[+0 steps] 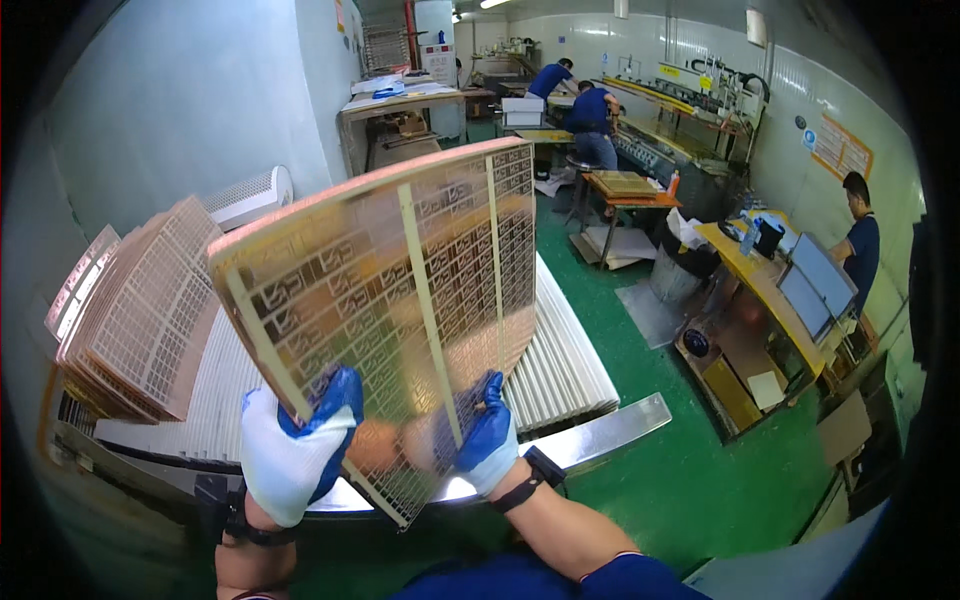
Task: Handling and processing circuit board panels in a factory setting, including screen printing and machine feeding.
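A large copper-coloured circuit board panel (pixel 385 300) with rows of repeated patterns and pale strips stands tilted in front of me. A pinkish edge runs along its top; I cannot tell whether more panels lie behind it. My left hand (pixel 300 440), in a white glove with blue coating, is closed on its lower left edge. My right hand (pixel 488 440), gloved alike, grips its lower right part, thumb on the near face. Beyond it is a white ridged rack (pixel 565 365). More patterned panels (pixel 150 320) lean in a row on the rack's left end.
A shiny metal rail (pixel 600 435) edges the rack's near side. On the right stands a yellow-topped workbench (pixel 760 270) with a person (pixel 862 240) behind it. Two people (pixel 592 115) bend over a long machine at the back. A bin (pixel 685 260) stands on the green floor (pixel 620 490).
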The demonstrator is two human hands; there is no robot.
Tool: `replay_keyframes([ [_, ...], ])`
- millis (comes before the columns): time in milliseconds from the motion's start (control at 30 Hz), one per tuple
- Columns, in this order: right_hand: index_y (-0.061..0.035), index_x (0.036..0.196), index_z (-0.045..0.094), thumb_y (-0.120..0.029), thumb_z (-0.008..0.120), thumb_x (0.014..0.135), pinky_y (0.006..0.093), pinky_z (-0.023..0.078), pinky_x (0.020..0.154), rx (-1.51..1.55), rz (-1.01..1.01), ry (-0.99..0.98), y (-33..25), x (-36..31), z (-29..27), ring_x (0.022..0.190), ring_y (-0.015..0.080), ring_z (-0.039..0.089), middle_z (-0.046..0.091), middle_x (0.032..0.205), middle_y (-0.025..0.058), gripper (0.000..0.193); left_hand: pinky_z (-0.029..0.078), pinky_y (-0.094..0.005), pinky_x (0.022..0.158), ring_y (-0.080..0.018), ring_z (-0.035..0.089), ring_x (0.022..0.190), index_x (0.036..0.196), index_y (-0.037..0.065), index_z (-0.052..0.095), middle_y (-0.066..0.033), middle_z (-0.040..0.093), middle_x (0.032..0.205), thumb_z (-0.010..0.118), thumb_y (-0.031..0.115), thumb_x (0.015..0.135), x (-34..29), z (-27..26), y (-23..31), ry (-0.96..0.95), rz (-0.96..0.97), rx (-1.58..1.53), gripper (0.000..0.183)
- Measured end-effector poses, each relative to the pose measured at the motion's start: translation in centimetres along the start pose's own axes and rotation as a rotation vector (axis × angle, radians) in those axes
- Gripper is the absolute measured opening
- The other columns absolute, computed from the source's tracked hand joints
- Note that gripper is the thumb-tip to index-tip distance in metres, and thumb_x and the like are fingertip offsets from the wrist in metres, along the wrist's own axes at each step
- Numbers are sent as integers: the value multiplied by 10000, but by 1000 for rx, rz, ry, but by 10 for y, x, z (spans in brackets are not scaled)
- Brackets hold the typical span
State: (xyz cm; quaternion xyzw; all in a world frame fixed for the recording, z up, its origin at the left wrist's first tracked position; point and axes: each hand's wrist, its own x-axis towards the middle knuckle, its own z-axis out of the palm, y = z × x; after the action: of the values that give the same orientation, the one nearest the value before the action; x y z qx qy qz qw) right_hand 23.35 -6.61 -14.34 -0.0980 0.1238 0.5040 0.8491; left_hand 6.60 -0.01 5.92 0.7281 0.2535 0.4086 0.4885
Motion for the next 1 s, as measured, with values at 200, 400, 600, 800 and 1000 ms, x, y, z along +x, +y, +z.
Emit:
replay_keyframes([
  [200, -128, 924, 638, -563, 564, 916, 442, 533, 681, 43, 75, -64, -24, -43, -3, 734, 275, 611, 615, 798, 73, 441, 528, -262, 798, -166, 618, 948, 1260, 9, 498, -117, 608, 1121, 681, -33, 874, -42, 6, -1, 158, 22, -195, 428],
  [400, -146, 1284, 543, -481, 559, 947, 456, 478, 960, 107, 47, -405, -107, -106, 44, 1081, 276, 586, 609, 1177, 92, 475, 523, -347, 952, -248, 638, 1058, 1356, -119, 426, -227, 594, 1224, 517, 5, 960, -41, 14, 6, 368, 53, -121, 425],
  [600, -75, 1301, 553, -294, 565, 989, 441, 412, 1055, 3, -220, -251, -266, -166, 38, 1174, 232, 557, 589, 1277, 69, 381, 493, -332, 960, -225, 605, 1106, 1391, -55, 446, -189, 569, 1304, 422, 190, 1018, -61, 151, 34, 471, 439, -446, 447],
  [800, -52, 1283, 561, -252, 526, 981, 480, 431, 1040, -252, -230, -349, -432, -206, -5, 1165, 293, 570, 612, 1244, 105, 364, 355, -387, 1117, -240, 487, 1287, 1388, -55, 455, -159, 492, 1423, 381, 184, 1011, -50, 331, 86, 164, 290, -427, 453],
  [1000, -3, 1225, 563, -145, 556, 892, 479, 495, 985, -27, -344, -237, -559, -211, -26, 1064, 339, 627, 636, 1164, 178, 362, 491, -345, 940, -209, 634, 1012, 1177, 36, 592, -96, 664, 1088, 578, 232, 948, -2, 493, 64, -328, -407, -872, 302],
])
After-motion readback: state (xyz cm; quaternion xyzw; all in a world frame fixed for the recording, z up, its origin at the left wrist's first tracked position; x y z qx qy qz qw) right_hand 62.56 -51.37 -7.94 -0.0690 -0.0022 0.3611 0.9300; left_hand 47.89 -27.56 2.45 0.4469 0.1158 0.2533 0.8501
